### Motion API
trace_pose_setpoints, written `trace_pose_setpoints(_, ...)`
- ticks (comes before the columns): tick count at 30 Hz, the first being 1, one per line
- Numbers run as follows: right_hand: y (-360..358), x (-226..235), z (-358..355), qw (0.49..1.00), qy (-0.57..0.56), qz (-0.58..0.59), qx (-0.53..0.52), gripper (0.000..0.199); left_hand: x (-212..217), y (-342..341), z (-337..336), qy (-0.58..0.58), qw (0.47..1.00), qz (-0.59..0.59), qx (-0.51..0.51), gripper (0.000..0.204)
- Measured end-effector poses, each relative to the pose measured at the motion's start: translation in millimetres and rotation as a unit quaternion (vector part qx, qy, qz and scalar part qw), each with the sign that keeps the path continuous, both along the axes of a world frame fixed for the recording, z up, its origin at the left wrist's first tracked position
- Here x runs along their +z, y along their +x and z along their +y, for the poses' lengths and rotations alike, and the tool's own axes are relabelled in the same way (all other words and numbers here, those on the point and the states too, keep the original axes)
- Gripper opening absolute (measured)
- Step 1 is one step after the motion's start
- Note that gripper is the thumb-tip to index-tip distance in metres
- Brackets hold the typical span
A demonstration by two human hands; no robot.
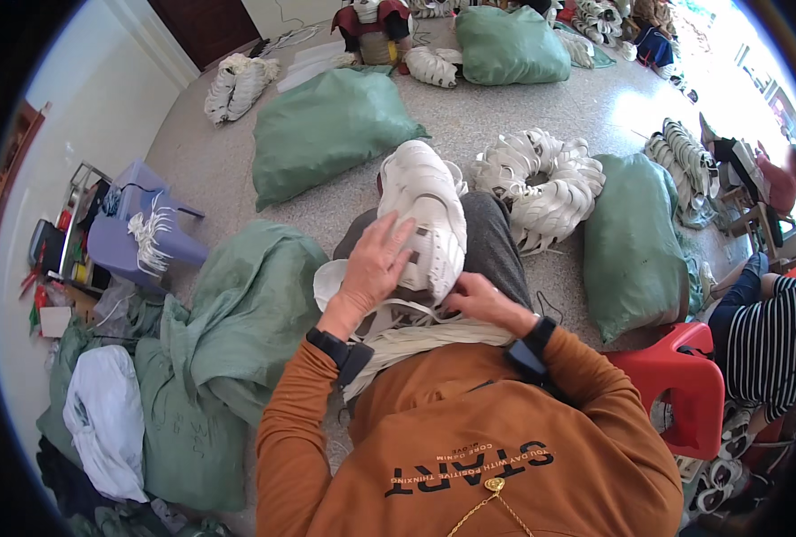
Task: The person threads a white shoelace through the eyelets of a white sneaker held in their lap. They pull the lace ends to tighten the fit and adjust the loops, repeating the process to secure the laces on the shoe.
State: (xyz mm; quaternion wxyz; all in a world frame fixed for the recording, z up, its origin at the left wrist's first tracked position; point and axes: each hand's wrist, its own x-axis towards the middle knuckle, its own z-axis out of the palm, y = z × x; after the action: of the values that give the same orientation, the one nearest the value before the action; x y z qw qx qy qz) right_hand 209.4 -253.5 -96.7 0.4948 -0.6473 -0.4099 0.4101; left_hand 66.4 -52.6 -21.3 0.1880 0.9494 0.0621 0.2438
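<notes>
Two hands (pixel 373 271) (pixel 490 302) against a white bundle (pixel 437 228): left fingers (pixel 395 240) splayed, right curled, grip unclear.

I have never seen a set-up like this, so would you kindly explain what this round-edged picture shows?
There is no machine: a person in a brown long-sleeved top works with two bare hands. A wide fisheye camera worn on the head looks down and bends straight edges. A long, layered bundle of white shoe-like pieces sits at the lap, over grey trousers. The left hand lies spread against it; the right hand is at its near end, its exact hold hard to tell. On the speckled grey floor beyond lie bulging green sacks and a ring of layered white pieces.
</notes>
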Motion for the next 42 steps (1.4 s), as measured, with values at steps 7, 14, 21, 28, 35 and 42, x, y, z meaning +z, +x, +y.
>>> trace_pose_setpoints(7,48.8,48.4,-31.1,0.968,0.046,0.132,-0.209,0.018,13.5,-12.4,-79.5,-0.098,0.987,-0.100,0.085,0.041)
trace_pose_setpoints(14,46.1,53.0,-24.2,0.963,0.111,0.180,-0.168,0.020,12.6,4.1,-105.7,-0.098,0.993,0.006,0.062,0.042)
trace_pose_setpoints(21,47.8,35.7,-44.6,0.974,0.012,0.176,-0.140,0.024,-14.3,28.1,-108.3,-0.157,0.984,0.052,0.073,0.036)
trace_pose_setpoints(28,50.8,45.4,-52.8,0.980,-0.033,0.155,-0.116,0.013,-27.3,26.1,-108.7,-0.201,0.977,-0.018,0.070,0.033)
trace_pose_setpoints(35,39.2,41.5,-32.3,0.983,0.083,0.071,-0.150,0.012,-14.9,24.1,-94.7,-0.364,0.930,0.036,0.033,0.031)
trace_pose_setpoints(42,42.0,41.4,-20.0,0.985,0.080,-0.093,-0.124,0.014,-19.2,25.6,-98.7,-0.355,0.935,0.009,0.027,0.035)
